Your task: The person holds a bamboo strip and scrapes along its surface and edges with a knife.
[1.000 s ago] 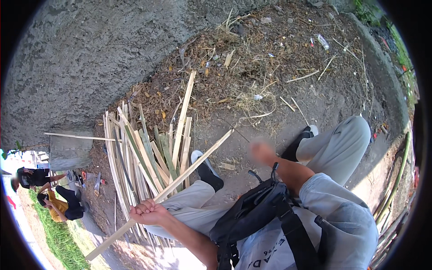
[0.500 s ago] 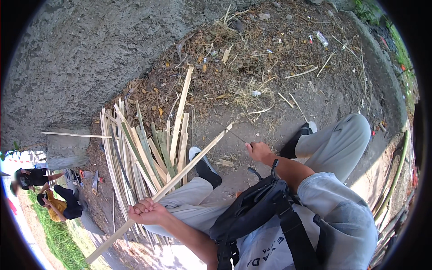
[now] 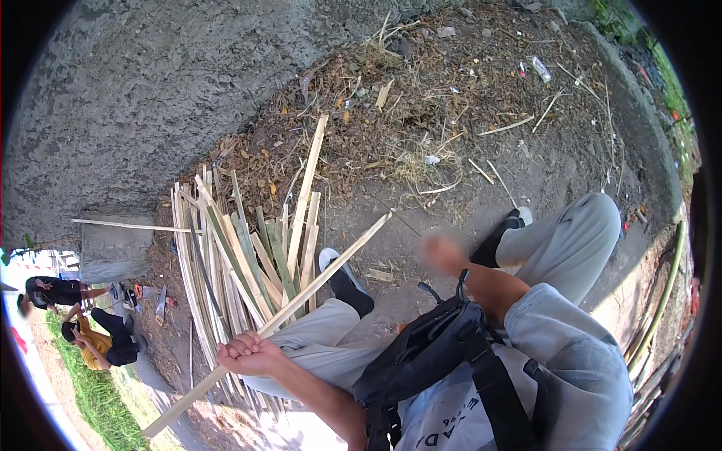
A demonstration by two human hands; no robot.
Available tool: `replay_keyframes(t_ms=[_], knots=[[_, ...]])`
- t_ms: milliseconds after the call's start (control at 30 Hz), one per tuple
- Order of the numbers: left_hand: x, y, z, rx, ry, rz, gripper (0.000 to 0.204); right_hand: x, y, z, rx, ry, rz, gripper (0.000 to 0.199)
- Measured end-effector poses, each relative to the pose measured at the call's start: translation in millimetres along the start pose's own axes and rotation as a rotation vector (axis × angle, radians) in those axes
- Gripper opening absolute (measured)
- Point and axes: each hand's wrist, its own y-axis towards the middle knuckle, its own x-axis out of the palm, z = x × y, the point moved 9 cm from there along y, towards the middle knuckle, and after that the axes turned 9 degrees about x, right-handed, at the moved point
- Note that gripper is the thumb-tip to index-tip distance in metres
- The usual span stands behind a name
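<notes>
My left hand (image 3: 248, 354) is wrapped around a long pale bamboo strip (image 3: 320, 282). The strip slants from the lower left up to the middle, its far end narrow. My right hand (image 3: 442, 254) is blurred; from it a thin dark knife (image 3: 407, 223) points up and left. The blade crosses the strip's far end and seems to touch it. Whether it cuts in, I cannot tell. Beside my left knee lies a fanned pile of bamboo strips (image 3: 226, 263), some pale, some with green skin.
A rough grey rock (image 3: 150, 98) rises at the upper left. Dry leaves and shavings (image 3: 421, 113) litter the dirt, with a clear plastic bottle (image 3: 540, 70) at the far right. Bamboo poles (image 3: 658, 301) lie at the right edge. Two people (image 3: 98, 342) are at the far left.
My right hand and the knife have shifted slightly right and down, the blade still at the strip's end. My left hand keeps its grip, with hardly any movement.
</notes>
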Motion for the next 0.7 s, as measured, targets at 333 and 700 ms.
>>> replay_keyframes(t_ms=[333, 700], knots=[[-4, -3, -2, -0.027, 0.001, -0.008, 0.041, 1, -6, -8, 0.017, 0.036, 0.008, 0.053], [-3, 0, -3, -0.018, -0.007, -0.016, 0.04, 5, -3, 4, 0.093, 0.028, -0.039, 0.054]])
